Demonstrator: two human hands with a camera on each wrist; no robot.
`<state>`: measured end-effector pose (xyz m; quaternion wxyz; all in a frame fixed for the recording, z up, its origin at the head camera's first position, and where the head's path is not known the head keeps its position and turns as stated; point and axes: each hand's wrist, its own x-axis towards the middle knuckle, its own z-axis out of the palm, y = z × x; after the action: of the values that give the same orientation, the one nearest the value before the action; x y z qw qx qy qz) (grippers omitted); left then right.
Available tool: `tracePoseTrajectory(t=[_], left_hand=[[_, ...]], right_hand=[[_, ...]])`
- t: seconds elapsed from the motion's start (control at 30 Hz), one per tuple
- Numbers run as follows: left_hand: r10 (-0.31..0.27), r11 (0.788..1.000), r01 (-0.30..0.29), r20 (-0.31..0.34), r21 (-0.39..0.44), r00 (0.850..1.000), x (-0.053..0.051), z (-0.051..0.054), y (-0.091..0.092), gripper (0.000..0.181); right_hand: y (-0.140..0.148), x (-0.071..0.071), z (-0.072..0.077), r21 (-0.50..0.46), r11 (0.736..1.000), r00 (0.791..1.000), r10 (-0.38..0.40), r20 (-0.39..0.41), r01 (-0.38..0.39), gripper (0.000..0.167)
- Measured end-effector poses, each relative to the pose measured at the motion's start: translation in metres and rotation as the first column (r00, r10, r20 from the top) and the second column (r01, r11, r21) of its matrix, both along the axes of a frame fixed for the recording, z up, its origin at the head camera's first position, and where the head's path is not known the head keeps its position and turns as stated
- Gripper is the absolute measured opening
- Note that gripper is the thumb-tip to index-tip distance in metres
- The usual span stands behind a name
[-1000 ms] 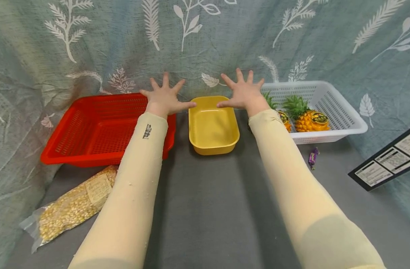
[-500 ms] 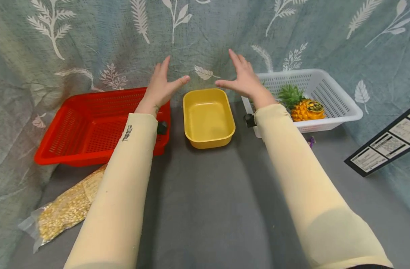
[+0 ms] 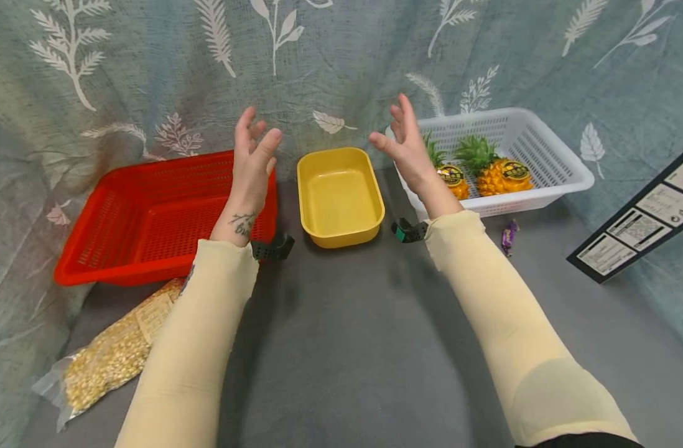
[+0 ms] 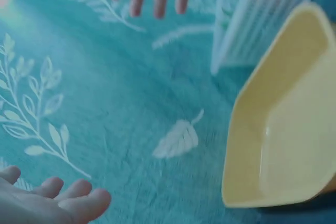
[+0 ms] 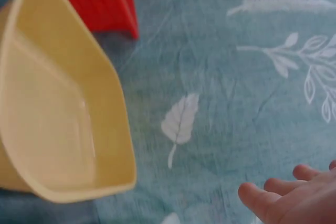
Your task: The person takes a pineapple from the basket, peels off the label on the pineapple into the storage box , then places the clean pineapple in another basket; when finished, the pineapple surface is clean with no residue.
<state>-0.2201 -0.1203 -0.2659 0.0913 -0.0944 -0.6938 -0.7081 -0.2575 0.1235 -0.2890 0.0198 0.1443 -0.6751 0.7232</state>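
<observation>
My left hand (image 3: 250, 165) hovers in the air over the right end of the red basket (image 3: 151, 218), its fingers loosely bent and holding nothing. Across from it, my right hand (image 3: 411, 146) is raised beside the left end of the white basket (image 3: 560, 158), palm turned inward and also holding nothing. A yellow tub (image 3: 341, 199) stands on the table between the two baskets, touched by neither hand. In the left wrist view, fingertips of the left hand (image 4: 58, 203) show at the lower left. The right hand (image 5: 299, 195) appears at the lower right of the right wrist view.
Two pineapples, one of them a bright orange pineapple (image 3: 504, 177), lie in the white basket. A bag of corn kernels (image 3: 114, 348) rests at the left. A purple-wrapped candy (image 3: 508, 238) and a black box with white labels (image 3: 627, 233) are on the right. A patterned curtain (image 3: 341, 68) hangs behind.
Both hands have gone from spread fingers to loosely bent ones and turned their palms inward. They have moved apart, and the left has shifted left. The head view has shifted slightly.
</observation>
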Motion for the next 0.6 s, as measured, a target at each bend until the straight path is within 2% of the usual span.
tracePoseTrajectory(t=[0.07,0.13,0.23,0.47,0.6], left_hand=[[-0.011,0.998,0.012,-0.023,0.061,1.0,0.01,-0.006,0.001,0.081],[-0.007,0.996,0.01,-0.038,0.089,0.999,0.019,-0.013,0.001,0.088],[-0.003,0.994,0.009,-0.049,0.104,0.999,0.036,-0.024,0.0,0.095],[0.021,0.995,-0.018,-0.025,0.099,0.999,0.084,-0.06,-0.002,0.09],[0.05,0.994,-0.049,-0.001,0.101,0.999,0.103,-0.078,0.002,0.089]], right_hand=[[-0.002,0.007,-0.004,-0.031,1.0,1.0,0.002,-0.006,-0.002,0.139],[-0.003,0.013,-0.007,-0.049,0.999,1.0,0.004,-0.008,-0.005,0.138],[-0.005,0.024,-0.014,-0.069,0.997,0.999,0.023,-0.022,-0.024,0.136],[-0.004,0.056,-0.039,-0.121,0.991,0.998,0.058,-0.025,-0.06,0.133],[0.005,0.077,-0.056,-0.174,0.983,0.999,0.054,0.005,-0.053,0.132]])
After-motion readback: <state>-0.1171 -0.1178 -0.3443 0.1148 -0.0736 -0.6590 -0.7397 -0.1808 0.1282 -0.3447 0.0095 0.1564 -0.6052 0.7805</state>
